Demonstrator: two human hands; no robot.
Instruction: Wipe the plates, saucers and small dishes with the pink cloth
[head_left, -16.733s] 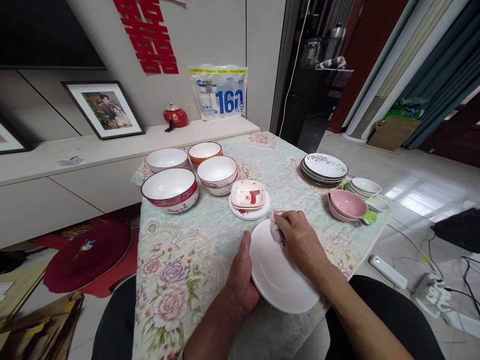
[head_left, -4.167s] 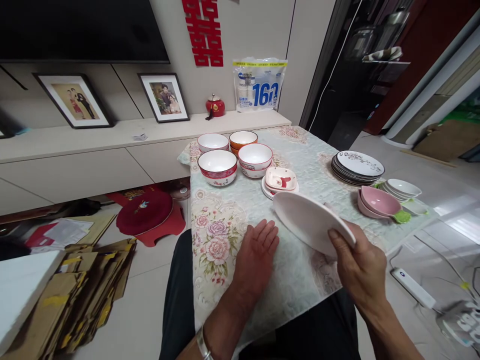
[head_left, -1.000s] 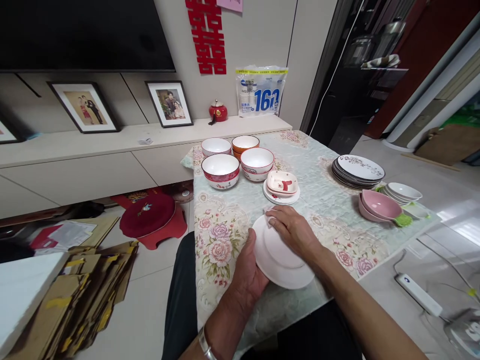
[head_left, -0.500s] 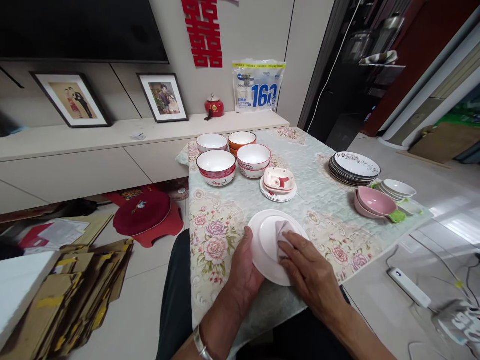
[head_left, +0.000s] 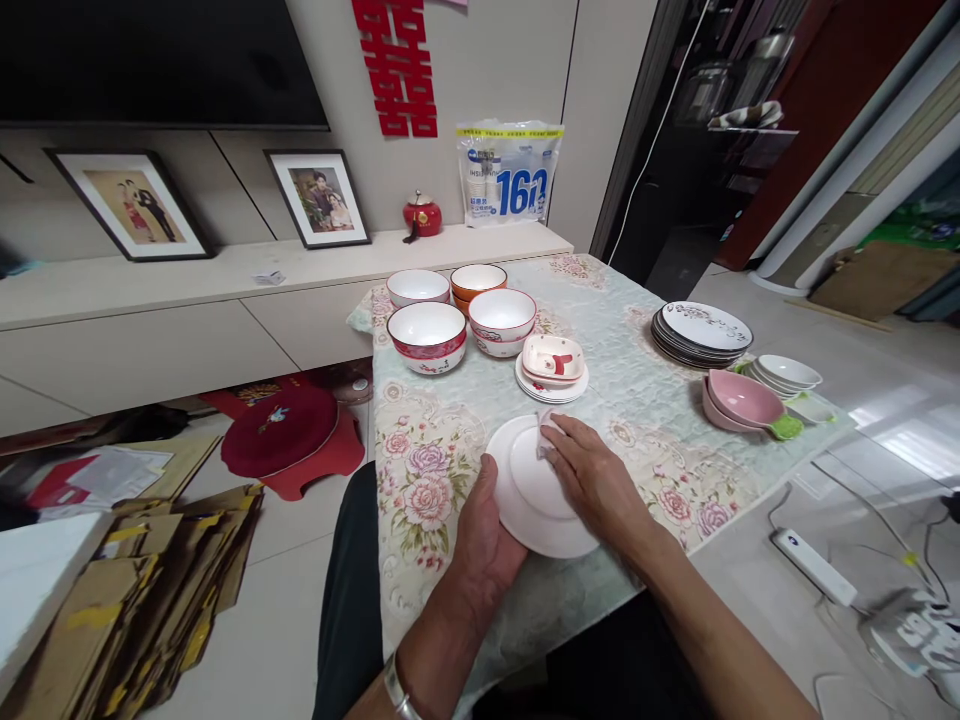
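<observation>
Left hand [head_left: 486, 535], part-open, holds white plate [head_left: 531, 485]; right hand [head_left: 592, 473] pinches cloth [head_left: 543, 442].

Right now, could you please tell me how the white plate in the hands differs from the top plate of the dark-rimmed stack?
The white plate looks plain, while the top plate has a floral pattern and dark rim. The white plate seems underside up, showing a ring; the top plate lies face up. The left hand holds the white plate, whereas the top plate rests on the stack. Both look round and largely white.
</observation>
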